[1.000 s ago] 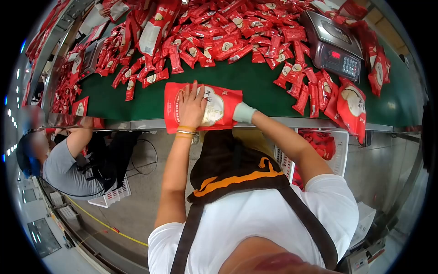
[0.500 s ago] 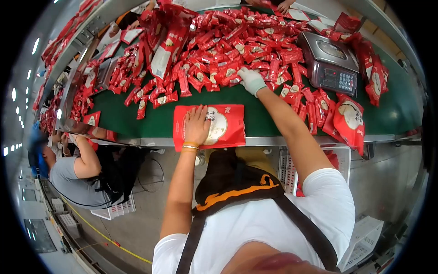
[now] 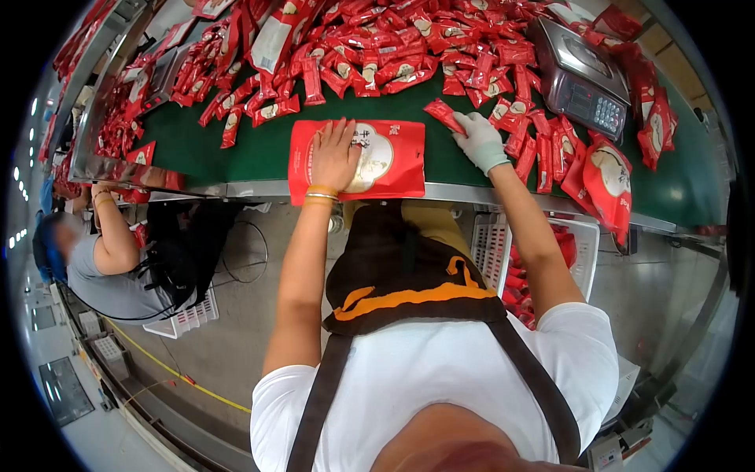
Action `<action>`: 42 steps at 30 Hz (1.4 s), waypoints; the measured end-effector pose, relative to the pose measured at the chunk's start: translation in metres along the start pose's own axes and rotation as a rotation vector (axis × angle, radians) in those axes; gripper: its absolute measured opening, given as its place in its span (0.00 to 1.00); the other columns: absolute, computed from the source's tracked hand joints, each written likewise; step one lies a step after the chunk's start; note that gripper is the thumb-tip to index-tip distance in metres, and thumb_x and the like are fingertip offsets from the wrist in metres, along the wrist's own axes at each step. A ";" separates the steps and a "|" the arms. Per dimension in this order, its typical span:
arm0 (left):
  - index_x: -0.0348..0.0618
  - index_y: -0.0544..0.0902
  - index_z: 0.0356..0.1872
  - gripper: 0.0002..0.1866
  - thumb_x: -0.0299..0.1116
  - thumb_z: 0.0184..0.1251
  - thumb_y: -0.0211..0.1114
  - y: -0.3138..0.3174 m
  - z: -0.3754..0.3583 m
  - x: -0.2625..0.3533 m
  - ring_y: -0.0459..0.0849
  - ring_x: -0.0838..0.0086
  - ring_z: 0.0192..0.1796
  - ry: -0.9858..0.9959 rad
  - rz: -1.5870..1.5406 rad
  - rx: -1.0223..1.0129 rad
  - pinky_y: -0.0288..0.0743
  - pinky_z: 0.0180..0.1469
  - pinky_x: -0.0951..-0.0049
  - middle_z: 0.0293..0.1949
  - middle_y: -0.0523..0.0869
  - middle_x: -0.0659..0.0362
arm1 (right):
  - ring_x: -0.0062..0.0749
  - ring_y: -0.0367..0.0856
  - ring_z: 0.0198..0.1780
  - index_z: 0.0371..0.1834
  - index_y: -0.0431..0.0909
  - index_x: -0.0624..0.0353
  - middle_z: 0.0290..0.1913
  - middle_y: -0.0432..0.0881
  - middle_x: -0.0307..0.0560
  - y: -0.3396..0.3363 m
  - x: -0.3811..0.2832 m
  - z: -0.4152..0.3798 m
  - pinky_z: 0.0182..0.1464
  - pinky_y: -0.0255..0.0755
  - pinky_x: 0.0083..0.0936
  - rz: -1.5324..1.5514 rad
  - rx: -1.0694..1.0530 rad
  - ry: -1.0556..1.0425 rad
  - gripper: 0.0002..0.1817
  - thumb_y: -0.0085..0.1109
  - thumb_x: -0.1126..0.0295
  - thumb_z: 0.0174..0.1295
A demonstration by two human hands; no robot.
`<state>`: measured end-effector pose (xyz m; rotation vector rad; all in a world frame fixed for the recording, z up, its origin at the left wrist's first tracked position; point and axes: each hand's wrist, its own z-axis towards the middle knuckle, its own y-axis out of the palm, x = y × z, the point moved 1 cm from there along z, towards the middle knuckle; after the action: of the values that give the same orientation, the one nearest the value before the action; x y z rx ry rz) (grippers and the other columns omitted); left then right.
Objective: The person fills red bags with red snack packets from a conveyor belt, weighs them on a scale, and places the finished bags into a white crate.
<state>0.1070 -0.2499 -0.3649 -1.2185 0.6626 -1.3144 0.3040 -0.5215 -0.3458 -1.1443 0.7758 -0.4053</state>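
Observation:
My bare left hand [image 3: 336, 153] lies flat, fingers stretched out, on a large red pouch [image 3: 401, 157] with a cream label. The pouch rests at the front edge of the green table, partly over the metal rim. In a white glove, my right hand [image 3: 480, 141] pinches the end of a small red packet [image 3: 444, 116], just right of the pouch. Beyond both hands is a heap of similar small red packets [image 3: 377, 59].
A digital scale [image 3: 582, 82] stands at the right of the green table [image 3: 228, 169]. Filled red pouches [image 3: 604, 181] lean at the front right. Below the edge, a white crate [image 3: 582, 259] holds red packets. Another person [image 3: 118, 267] sits at the left.
My right hand has drawn back from the heap towards me, bringing a small red packet out. My left hand stays on the pouch. The camera view has tilted down somewhat.

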 end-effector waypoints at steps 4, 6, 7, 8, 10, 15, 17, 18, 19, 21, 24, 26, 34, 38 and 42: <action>0.49 0.68 0.70 0.29 0.45 0.69 0.51 -0.002 0.003 0.000 0.62 0.50 0.73 -0.013 -0.027 -0.001 0.49 0.73 0.46 0.70 0.69 0.51 | 0.35 0.83 0.36 0.52 0.81 0.57 0.37 0.84 0.50 -0.040 -0.014 -0.037 0.42 0.76 0.28 0.507 -0.315 0.001 0.20 0.66 0.63 0.56; 0.49 0.68 0.70 0.29 0.45 0.69 0.51 -0.001 0.000 -0.003 0.62 0.50 0.73 -0.016 -0.037 0.001 0.49 0.73 0.47 0.70 0.69 0.51 | 0.22 0.79 0.33 0.50 0.81 0.60 0.33 0.84 0.42 -0.035 -0.032 -0.040 0.38 0.74 0.23 0.699 -0.539 0.094 0.20 0.67 0.64 0.55; 0.49 0.68 0.70 0.29 0.46 0.69 0.51 -0.001 0.004 -0.002 0.61 0.50 0.73 -0.006 -0.048 0.017 0.49 0.73 0.47 0.70 0.69 0.51 | 0.22 0.79 0.33 0.50 0.81 0.60 0.33 0.84 0.42 -0.029 -0.042 -0.031 0.38 0.74 0.23 0.699 -0.538 0.093 0.20 0.67 0.64 0.55; 0.49 0.68 0.70 0.29 0.46 0.69 0.51 -0.002 0.002 -0.002 0.61 0.50 0.73 -0.015 -0.047 0.006 0.49 0.73 0.47 0.70 0.69 0.51 | 0.21 0.78 0.33 0.50 0.80 0.62 0.34 0.83 0.40 -0.018 -0.054 -0.021 0.38 0.74 0.23 0.830 -0.595 0.165 0.21 0.67 0.64 0.55; 0.49 0.67 0.70 0.29 0.46 0.69 0.51 -0.005 0.007 -0.001 0.60 0.51 0.74 -0.028 -0.052 -0.039 0.48 0.74 0.47 0.71 0.68 0.51 | 0.22 0.78 0.36 0.50 0.79 0.64 0.39 0.83 0.38 0.024 -0.065 0.003 0.40 0.75 0.24 1.027 -0.556 0.181 0.20 0.65 0.65 0.56; 0.51 0.66 0.71 0.28 0.45 0.71 0.50 -0.010 0.005 -0.003 0.59 0.53 0.75 -0.052 -0.017 -0.065 0.49 0.74 0.48 0.72 0.66 0.54 | 0.31 0.80 0.43 0.48 0.79 0.62 0.46 0.84 0.43 0.100 -0.088 0.012 0.48 0.75 0.29 1.118 -0.450 -0.279 0.15 0.60 0.66 0.61; 0.51 0.66 0.71 0.29 0.46 0.71 0.49 -0.012 0.006 0.000 0.58 0.54 0.75 -0.049 -0.005 -0.077 0.48 0.74 0.47 0.72 0.66 0.55 | 0.31 0.80 0.44 0.49 0.79 0.62 0.47 0.84 0.44 0.102 -0.084 0.015 0.49 0.75 0.29 1.025 -0.558 -0.305 0.15 0.60 0.66 0.62; 0.49 0.67 0.70 0.30 0.49 0.70 0.50 -0.011 0.006 0.000 0.59 0.54 0.75 -0.046 0.007 -0.066 0.47 0.74 0.46 0.71 0.67 0.53 | 0.31 0.80 0.45 0.49 0.79 0.62 0.48 0.84 0.44 0.108 -0.088 0.016 0.49 0.75 0.29 1.005 -0.564 -0.314 0.15 0.60 0.67 0.62; 0.49 0.67 0.70 0.30 0.49 0.70 0.50 -0.015 0.009 0.004 0.59 0.54 0.75 -0.046 0.008 -0.068 0.47 0.74 0.46 0.71 0.67 0.53 | 0.31 0.80 0.45 0.50 0.79 0.62 0.48 0.84 0.44 0.111 -0.092 0.016 0.50 0.75 0.29 0.995 -0.544 -0.320 0.15 0.60 0.67 0.62; 0.49 0.67 0.70 0.29 0.48 0.70 0.50 -0.012 0.005 0.008 0.59 0.53 0.75 -0.038 0.071 -0.020 0.47 0.74 0.46 0.72 0.66 0.53 | 0.31 0.80 0.47 0.50 0.79 0.62 0.49 0.83 0.45 0.138 -0.108 0.012 0.51 0.75 0.29 0.955 -0.422 -0.342 0.16 0.60 0.67 0.62; 0.45 0.68 0.70 0.30 0.48 0.70 0.50 -0.006 -0.001 0.024 0.60 0.50 0.74 -0.036 0.093 0.036 0.46 0.75 0.46 0.71 0.66 0.47 | 0.31 0.80 0.48 0.51 0.78 0.62 0.50 0.83 0.45 0.154 -0.119 0.009 0.53 0.74 0.29 0.908 -0.336 -0.337 0.16 0.60 0.67 0.63; 0.43 0.67 0.70 0.31 0.49 0.70 0.51 -0.008 0.002 0.026 0.60 0.48 0.73 -0.027 0.120 0.054 0.46 0.74 0.46 0.70 0.66 0.44 | 0.32 0.80 0.49 0.52 0.78 0.62 0.51 0.83 0.46 0.156 -0.118 0.014 0.54 0.74 0.29 0.892 -0.324 -0.335 0.16 0.60 0.67 0.63; 0.53 0.79 0.60 0.28 0.49 0.59 0.59 -0.023 0.065 0.023 0.75 0.59 0.64 -0.115 0.033 -0.496 0.57 0.71 0.50 0.59 0.81 0.56 | 0.32 0.79 0.54 0.55 0.77 0.62 0.55 0.82 0.48 0.149 -0.097 0.009 0.58 0.73 0.28 0.858 -0.319 -0.330 0.17 0.60 0.68 0.64; 0.51 0.82 0.54 0.28 0.44 0.47 0.70 -0.013 0.098 0.026 0.81 0.58 0.55 0.074 0.013 -0.658 0.73 0.59 0.61 0.50 0.86 0.54 | 0.39 0.82 0.50 0.47 0.80 0.61 0.52 0.82 0.52 0.104 -0.075 -0.015 0.52 0.75 0.30 0.972 -0.357 -0.190 0.15 0.58 0.63 0.64; 0.49 0.83 0.46 0.19 0.41 0.52 0.68 0.010 0.115 0.029 0.83 0.58 0.50 0.178 -0.012 -0.838 0.76 0.51 0.61 0.46 0.85 0.53 | 0.42 0.72 0.66 0.71 0.56 0.73 0.64 0.72 0.64 0.042 -0.050 -0.030 0.64 0.67 0.30 1.168 0.073 0.432 0.42 0.63 0.57 0.62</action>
<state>0.2211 -0.2464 -0.3326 -1.7680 1.4241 -1.1877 0.2440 -0.4930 -0.3732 -0.3797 1.6316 0.3225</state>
